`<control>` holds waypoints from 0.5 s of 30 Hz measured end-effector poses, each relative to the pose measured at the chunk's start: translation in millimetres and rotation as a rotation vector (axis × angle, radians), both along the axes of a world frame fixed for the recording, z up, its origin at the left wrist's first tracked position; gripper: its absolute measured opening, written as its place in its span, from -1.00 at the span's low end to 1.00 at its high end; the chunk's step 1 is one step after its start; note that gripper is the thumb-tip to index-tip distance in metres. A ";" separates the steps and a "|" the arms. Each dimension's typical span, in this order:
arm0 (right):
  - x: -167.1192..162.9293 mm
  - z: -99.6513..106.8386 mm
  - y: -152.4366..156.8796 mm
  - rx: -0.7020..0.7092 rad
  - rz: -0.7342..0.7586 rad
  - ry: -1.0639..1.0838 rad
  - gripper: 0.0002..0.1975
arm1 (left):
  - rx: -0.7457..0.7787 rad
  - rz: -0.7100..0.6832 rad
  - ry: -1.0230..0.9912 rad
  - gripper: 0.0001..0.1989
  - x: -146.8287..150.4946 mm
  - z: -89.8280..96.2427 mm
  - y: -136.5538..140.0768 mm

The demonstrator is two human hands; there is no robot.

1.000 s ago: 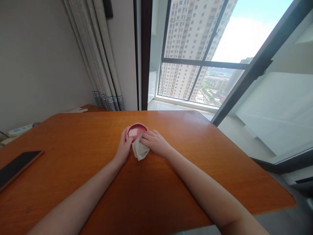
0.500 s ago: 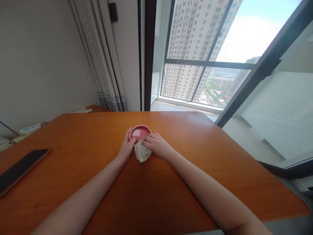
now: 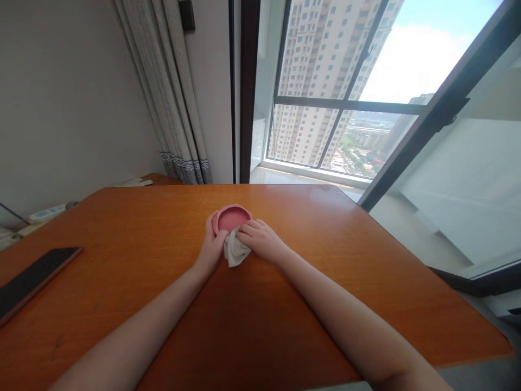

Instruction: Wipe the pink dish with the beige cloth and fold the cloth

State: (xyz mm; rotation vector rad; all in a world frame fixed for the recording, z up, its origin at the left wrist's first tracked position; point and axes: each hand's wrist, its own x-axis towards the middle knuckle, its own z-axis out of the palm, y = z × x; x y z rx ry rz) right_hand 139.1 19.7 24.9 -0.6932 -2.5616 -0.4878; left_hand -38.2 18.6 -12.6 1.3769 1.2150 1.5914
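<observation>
A pink round bowl [image 3: 233, 218] is held just above or on the wooden table, its hollow turned partly toward me; I cannot tell if it touches the wood. My left hand [image 3: 212, 240] is closed on its left rim, thumb at the near edge. In my right hand [image 3: 260, 238] is a whitish cloth [image 3: 236, 250], pressed against the bowl's near right rim. The fingers are bent over the cloth, and its loose end hangs down toward me between both hands.
The brown wooden table [image 3: 163, 217] spreads under both arms. A dark phone-like slab [image 3: 36, 279] lies at its left. Beyond the left edge is a white power strip [image 3: 48, 213]. A grey curtain [image 3: 179, 108] and a large window [image 3: 345, 103] stand behind.
The bowl has tilted slightly, and the bright reflection inside it is gone. The cloth's hanging end has shifted a little up and left. Both hands stay nearly in place.
</observation>
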 end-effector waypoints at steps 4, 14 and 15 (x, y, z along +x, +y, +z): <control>5.1 3.2 2.6 -0.004 0.000 -0.012 -0.80 | 0.047 -0.044 0.079 -0.48 -8.8 7.5 3.3; -14.1 -6.2 -11.6 -0.032 -0.057 0.015 -0.84 | -0.160 -0.067 -0.190 -0.45 6.7 5.5 -1.5; -16.7 -5.9 -13.8 -0.030 -0.054 0.025 -0.83 | -0.188 -0.068 -0.196 -0.51 5.6 9.7 -2.5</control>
